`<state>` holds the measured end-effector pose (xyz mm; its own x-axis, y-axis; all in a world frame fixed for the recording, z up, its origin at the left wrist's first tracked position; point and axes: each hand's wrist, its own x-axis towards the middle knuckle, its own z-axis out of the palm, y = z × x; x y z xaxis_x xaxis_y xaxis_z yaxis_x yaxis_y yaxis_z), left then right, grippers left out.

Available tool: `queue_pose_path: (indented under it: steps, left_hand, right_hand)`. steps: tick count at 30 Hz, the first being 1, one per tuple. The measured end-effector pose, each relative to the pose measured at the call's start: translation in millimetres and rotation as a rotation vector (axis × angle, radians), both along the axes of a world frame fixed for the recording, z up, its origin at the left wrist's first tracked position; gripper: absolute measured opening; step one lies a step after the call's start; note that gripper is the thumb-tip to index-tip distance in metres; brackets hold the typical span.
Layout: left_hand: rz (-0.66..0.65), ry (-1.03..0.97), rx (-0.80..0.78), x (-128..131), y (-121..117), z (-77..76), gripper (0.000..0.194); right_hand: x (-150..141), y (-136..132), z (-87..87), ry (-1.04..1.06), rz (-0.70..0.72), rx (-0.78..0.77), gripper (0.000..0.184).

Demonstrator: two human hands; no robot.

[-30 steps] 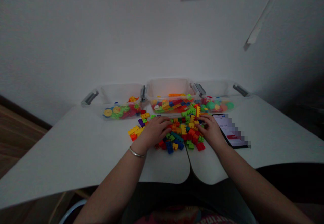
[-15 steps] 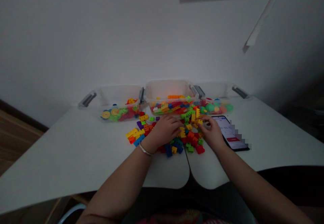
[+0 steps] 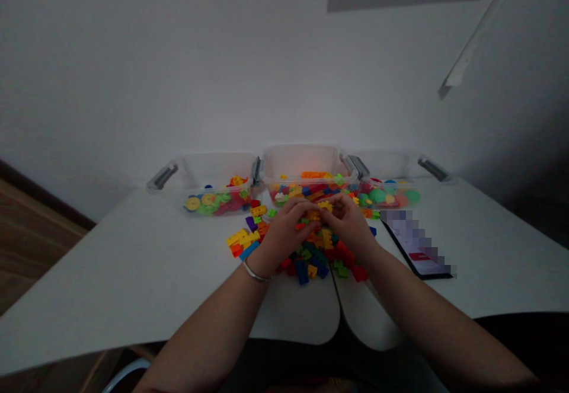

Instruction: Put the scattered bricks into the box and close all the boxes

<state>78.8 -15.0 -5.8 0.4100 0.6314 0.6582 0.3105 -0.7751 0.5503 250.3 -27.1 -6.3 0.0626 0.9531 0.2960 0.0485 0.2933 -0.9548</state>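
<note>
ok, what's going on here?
A person has both bare hands over a heap of coloured plastic building bricks on a white table. The left hand and right hand meet at the fingertips on top of the heap; whether they grip a brick can't be told. Three clear plastic bins stand behind it, and a phone lies to its right.

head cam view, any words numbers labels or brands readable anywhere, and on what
None can be read.
The phone on the table shows screen text and a red button, but it is pixelated and too blurred to read.
The plastic bricks show no markings that can be made out.
</note>
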Motion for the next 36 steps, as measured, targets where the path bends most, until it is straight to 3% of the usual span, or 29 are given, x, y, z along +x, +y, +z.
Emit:
queue_pose_path:
  steps: [3,7,10,13,18,21,23,25,31,36]
  left_hand:
    - [0.102,-0.152,0.002,-7,6,1.5,0.016]
    - [0.201,-0.356,-0.024,-14,13,1.9,0.018]
    - [0.172,-0.469,-0.086,-14,18,0.6,0.021]
    - [0.093,-0.565,-0.173,-11,22,-1.2,0.026]
    - [0.017,-0.59,-0.338,-4,23,-4.7,0.027]
    - [0.013,-0.59,-0.401,-2,23,-6.1,0.028]
    - [0.046,-0.614,-0.366,-1,24,-7.0,0.029]
    - [0.084,-0.631,-0.319,0,27,-8.5,0.028]
    - [0.148,-0.687,-0.405,-1,33,-14.4,0.028]
    - [0.149,-0.801,-0.509,1,34,-16.4,0.029]
  right_hand:
    - [-20,9,22.0,0.034,0.113,0.036,0.035]
    - [-29,23,52.7,0.02,0.333,-0.011,0.038]
    - [-29,33,68.4,-0.043,0.432,-0.051,0.04]
    - [-25,39,72.5,-0.063,0.444,-0.083,0.041]
    - [1,49,67.7,-0.137,0.295,0.002,0.037]
    - [33,57,67.3,-0.274,-0.015,0.152,0.03]
    - [54,62,67.1,-0.398,-0.24,0.229,0.026]
    - [69,65,65.9,-0.515,-0.366,0.26,0.023]
    - [77,69,59.9,-0.744,-0.368,0.254,0.018]
    - [63,72,58.9,-0.988,-0.269,0.246,0.028]
